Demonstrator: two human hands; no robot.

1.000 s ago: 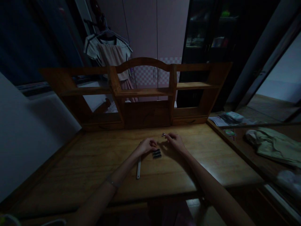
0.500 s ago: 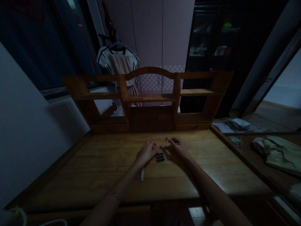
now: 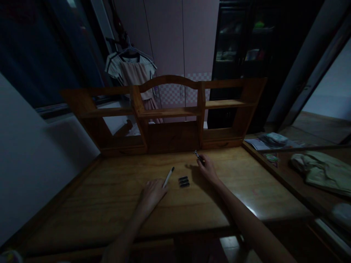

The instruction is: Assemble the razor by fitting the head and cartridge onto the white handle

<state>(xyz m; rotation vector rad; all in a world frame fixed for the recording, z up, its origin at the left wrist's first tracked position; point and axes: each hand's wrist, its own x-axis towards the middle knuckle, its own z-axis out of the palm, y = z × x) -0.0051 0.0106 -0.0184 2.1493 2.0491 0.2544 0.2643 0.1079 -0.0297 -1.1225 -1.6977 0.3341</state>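
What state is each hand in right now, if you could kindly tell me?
Left hand: at the dark-tipped pale stick; whether its grip is closed cannot be told.
Right hand: closed, holding a small metal-tipped tool.

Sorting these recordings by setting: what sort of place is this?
Probably a room in a home, perhaps a bedroom: a wooden desk with a shelf unit at its back, clothes on a hanger, and pale cabinet doors beyond.

two hands (image 3: 152, 192), three dark pieces (image 3: 184, 181), one white stick (image 3: 168, 177), one metal-tipped tool (image 3: 197, 155), one desk (image 3: 109, 190)
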